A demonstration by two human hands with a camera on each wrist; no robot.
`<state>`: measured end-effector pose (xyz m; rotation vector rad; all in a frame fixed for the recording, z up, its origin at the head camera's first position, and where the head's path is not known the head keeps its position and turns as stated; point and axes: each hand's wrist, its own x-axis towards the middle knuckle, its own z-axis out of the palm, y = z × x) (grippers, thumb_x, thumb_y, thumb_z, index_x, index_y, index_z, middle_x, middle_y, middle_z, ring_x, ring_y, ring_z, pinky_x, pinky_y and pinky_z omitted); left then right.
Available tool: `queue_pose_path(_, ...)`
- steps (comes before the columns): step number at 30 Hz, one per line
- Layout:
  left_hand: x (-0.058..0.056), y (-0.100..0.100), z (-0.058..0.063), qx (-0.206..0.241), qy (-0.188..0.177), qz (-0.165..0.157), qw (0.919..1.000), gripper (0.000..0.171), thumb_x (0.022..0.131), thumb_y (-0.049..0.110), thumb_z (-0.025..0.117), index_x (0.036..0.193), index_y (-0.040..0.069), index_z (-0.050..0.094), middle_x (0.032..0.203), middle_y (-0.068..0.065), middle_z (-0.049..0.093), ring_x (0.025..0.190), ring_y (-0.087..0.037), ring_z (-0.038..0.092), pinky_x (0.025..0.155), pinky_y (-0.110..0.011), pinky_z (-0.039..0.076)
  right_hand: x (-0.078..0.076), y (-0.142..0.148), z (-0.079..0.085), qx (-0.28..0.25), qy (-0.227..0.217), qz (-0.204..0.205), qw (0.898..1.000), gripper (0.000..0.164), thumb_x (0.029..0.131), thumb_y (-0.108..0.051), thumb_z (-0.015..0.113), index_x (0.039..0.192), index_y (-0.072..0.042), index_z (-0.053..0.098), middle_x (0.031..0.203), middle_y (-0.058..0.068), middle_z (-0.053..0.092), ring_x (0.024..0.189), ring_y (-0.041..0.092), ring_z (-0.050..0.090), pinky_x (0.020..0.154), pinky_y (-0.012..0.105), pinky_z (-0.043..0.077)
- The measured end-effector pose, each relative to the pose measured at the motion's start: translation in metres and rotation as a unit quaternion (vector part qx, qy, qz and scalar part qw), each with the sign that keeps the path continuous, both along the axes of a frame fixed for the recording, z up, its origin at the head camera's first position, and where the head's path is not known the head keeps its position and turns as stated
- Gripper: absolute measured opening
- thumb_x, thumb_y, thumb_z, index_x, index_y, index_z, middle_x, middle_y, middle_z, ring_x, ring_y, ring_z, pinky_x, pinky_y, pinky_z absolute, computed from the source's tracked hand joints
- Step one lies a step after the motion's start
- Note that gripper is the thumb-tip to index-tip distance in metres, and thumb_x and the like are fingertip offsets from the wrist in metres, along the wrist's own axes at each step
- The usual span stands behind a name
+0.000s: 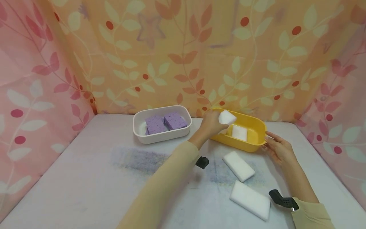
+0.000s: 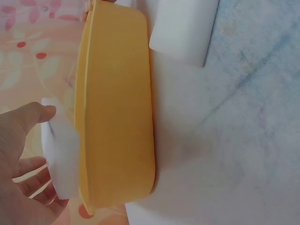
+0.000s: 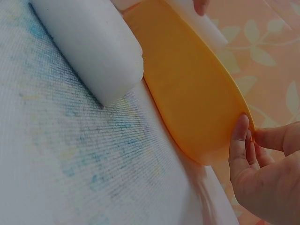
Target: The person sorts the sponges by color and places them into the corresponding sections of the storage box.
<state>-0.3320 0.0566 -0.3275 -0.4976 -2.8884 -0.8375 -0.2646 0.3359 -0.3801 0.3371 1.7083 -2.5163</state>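
Note:
My left hand (image 1: 211, 123) pinches a white sponge (image 1: 227, 117) between thumb and fingers over the left part of the yellow tub (image 1: 255, 127). In the left wrist view that sponge (image 2: 63, 157) stands at the tub's rim. Another white sponge (image 1: 239, 132) lies inside the tub. At the tub's right end, my right hand (image 1: 281, 149) grips the rim; the right wrist view shows thumb and fingers (image 3: 240, 140) pinching it. Two more white sponges, a nearer one (image 1: 250, 200) and a farther one (image 1: 238, 166), lie on the table in front of the tub.
A white tub (image 1: 163, 139) holding purple sponges (image 1: 175, 121) stands left of the yellow one. The pale table (image 1: 85, 184) has bluish stains. Patterned cloth (image 1: 183, 57) hangs behind and on both sides.

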Motion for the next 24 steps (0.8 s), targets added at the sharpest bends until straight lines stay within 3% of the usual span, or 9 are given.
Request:
queue_pose_path(8, -0.004, 0.013, -0.001, 0.014, 0.004, 0.031, 0.9994, 0.048, 0.093, 0.038, 0.081, 0.128, 0.007, 0.070, 0.117, -0.004, 0.068, 0.116, -0.020, 0.055, 0.099, -0.029, 0.049, 0.002, -0.003, 0.000, -0.013, 0.001, 0.004, 1.000, 0.025, 0.104, -0.003, 0.064, 0.099, -0.025, 0.075, 0.090, -0.002, 0.074, 0.076, 0.015, 0.071, 0.071, 0.023, 0.063)
queue_pose_path(15, -0.004, 0.013, -0.010, 0.009, -0.013, 0.036, 0.9992, 0.053, 0.095, 0.040, 0.078, 0.133, 0.006, 0.066, 0.133, -0.007, 0.065, 0.126, -0.022, 0.055, 0.112, -0.031, 0.046, 0.003, -0.007, 0.000, -0.008, -0.003, -0.002, 1.000, 0.026, 0.103, -0.003, 0.065, 0.098, -0.026, 0.076, 0.090, -0.002, 0.073, 0.077, 0.013, 0.071, 0.072, 0.023, 0.063)
queue_pose_path(24, -0.009, 0.007, -0.026, 0.007, -0.034, 0.061, 0.9975, 0.057, 0.095, 0.045, 0.078, 0.134, 0.004, 0.066, 0.136, -0.007, 0.064, 0.123, -0.022, 0.058, 0.114, -0.031, 0.047, 0.002, -0.010, 0.000, 0.011, -0.019, -0.012, 1.000, 0.021, 0.101, -0.008, 0.071, 0.112, -0.026, 0.069, 0.094, -0.003, 0.071, 0.080, 0.012, 0.071, 0.075, 0.022, 0.063)
